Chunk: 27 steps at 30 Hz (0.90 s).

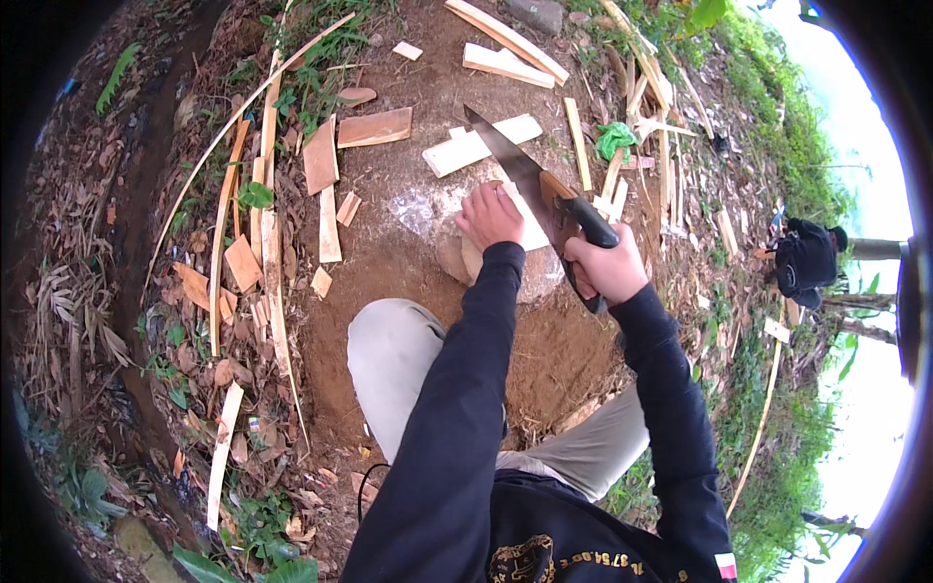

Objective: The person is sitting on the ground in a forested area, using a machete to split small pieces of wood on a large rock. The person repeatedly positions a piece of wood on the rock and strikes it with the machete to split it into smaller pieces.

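My right hand (612, 267) is closed round the dark handle of a handsaw (526, 175). Its blade points away and to the left, passing along the right side of a short pale wooden board (529, 222). My left hand (489, 216) presses on that board, its fingers bent over the wood. A low, rounded block (537, 279), dusted with pale sawdust, supports the board; whether it is stump or stone I cannot tell. Just beyond lies another pale board (482, 146). The blade's contact with the held board is not clear.
Reddish boards (374, 127) and offcuts lie on the dirt to the left, beside long thin strips (270, 253). More planks (507, 65) lie at the far side. A green plastic bag (614, 140) is at right, among strips. Farther right, a person in dark clothes (809, 260) crouches.
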Available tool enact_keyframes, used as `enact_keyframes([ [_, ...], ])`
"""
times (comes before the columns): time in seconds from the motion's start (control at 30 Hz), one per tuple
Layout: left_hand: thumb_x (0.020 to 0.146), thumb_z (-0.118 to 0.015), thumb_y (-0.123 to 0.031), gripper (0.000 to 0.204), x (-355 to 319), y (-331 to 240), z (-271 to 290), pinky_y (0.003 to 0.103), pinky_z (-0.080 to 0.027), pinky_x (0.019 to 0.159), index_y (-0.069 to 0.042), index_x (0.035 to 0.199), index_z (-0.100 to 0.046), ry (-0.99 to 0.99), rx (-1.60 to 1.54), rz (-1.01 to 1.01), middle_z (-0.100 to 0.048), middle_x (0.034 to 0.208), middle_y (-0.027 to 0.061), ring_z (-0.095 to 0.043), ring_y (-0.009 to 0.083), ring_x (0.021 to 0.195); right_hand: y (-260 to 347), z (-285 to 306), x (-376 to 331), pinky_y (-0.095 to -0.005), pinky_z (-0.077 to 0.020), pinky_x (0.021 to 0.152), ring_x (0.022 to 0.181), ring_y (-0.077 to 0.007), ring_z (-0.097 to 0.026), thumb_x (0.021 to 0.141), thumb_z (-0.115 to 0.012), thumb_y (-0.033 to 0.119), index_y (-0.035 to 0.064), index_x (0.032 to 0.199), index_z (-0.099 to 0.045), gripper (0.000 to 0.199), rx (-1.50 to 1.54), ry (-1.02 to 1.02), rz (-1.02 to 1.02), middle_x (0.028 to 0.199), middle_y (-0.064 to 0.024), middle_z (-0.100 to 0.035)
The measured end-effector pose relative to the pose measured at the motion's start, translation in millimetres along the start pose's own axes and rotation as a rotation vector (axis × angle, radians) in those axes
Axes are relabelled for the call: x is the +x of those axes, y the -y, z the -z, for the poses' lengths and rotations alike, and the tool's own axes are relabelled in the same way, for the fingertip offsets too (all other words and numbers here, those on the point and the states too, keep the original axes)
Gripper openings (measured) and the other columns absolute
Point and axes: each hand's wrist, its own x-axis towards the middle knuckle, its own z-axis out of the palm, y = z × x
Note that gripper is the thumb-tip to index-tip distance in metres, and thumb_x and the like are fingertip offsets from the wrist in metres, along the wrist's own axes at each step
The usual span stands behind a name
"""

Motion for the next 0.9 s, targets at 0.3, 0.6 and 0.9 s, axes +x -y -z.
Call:
enact_keyframes([
  [0.3, 0.095, -0.053, -0.025, 0.014, -5.5, -13.4, 11.5, 0.044, -0.032, 0.096, -0.018, 0.103, -0.062, 0.182, -0.079, -0.295, -0.06, 0.103, 0.0006, -0.051, 0.0208, 0.103, -36.3, 8.5, -47.1, -0.0278, -0.0333, 0.033, 0.033, -0.0127, -0.041, 0.084, -0.053, -0.007, 0.0034, 0.076, -0.048, 0.014, 0.466, -0.158, -0.044, 0.05, -0.0036, -0.045],
  [0.6, 0.1, -0.046, -0.031, 0.029, -9.7, -8.1, 16.2, 0.059, -0.02, 0.111, -0.007, 0.103, -0.061, 0.264, -0.058, -0.272, -0.058, 0.111, 0.0093, -0.048, 0.0285, 0.12, -90.0, -20.9, -67.0, -0.025, -0.0358, 0.036, 0.038, -0.0091, -0.047, 0.081, -0.063, -0.004, 0.0041, 0.073, -0.049, 0.018, 0.451, -0.236, 0.087, 0.053, -0.0017, -0.05],
  [0.9, 0.102, -0.045, -0.036, 0.038, 8.2, -15.1, 53.8, 0.046, -0.037, 0.098, -0.002, 0.114, -0.058, 0.427, -0.412, -0.365, -0.054, 0.106, 0.0165, -0.048, 0.0339, 0.108, -93.7, -7.5, -111.9, -0.0296, -0.0394, 0.045, 0.042, -0.0106, -0.046, 0.074, -0.068, 0.004, 0.0035, 0.064, -0.052, 0.019, 0.117, -0.298, 0.267, 0.05, -0.0025, -0.046],
])
